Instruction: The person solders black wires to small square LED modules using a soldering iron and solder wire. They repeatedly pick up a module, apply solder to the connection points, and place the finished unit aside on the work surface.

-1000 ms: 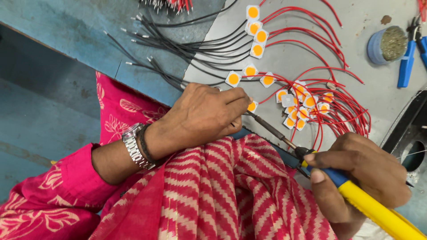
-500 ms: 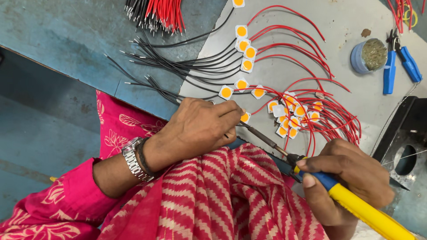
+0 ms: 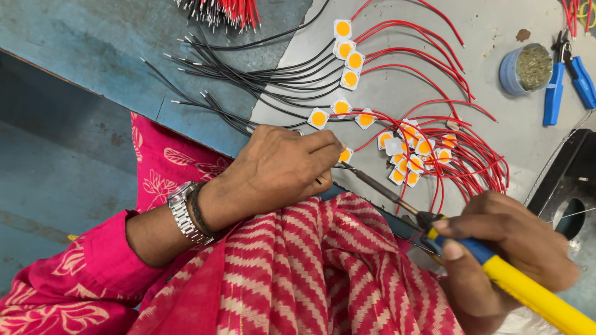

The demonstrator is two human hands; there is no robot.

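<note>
At the left edge a pink patterned sleeve (image 3: pixel 74 279) leads to a metal wristwatch (image 3: pixel 184 213) and on to the left hand (image 3: pixel 279 170), which rests knuckles-up at the near edge of the grey worktop (image 3: pixel 397 87). Its grip is pressed together, fingertips pinching down at a small square LED chip (image 3: pixel 345 155) with a yellow centre. Beyond it, black wires (image 3: pixel 248 74) fan out leftward from a row of like chips, and red wires (image 3: pixel 434 68) loop to the right. The soldering iron (image 3: pixel 385 189) slants from that chip, its tip just beside it, down to the right hand (image 3: pixel 503 248), whose grip is wrapped tight around the blue and yellow handle. A heap of chips lies among red wires above that hand. Farther right stand a round blue tin (image 3: pixel 528 69) and blue-handled pliers (image 3: pixel 568 77).
</note>
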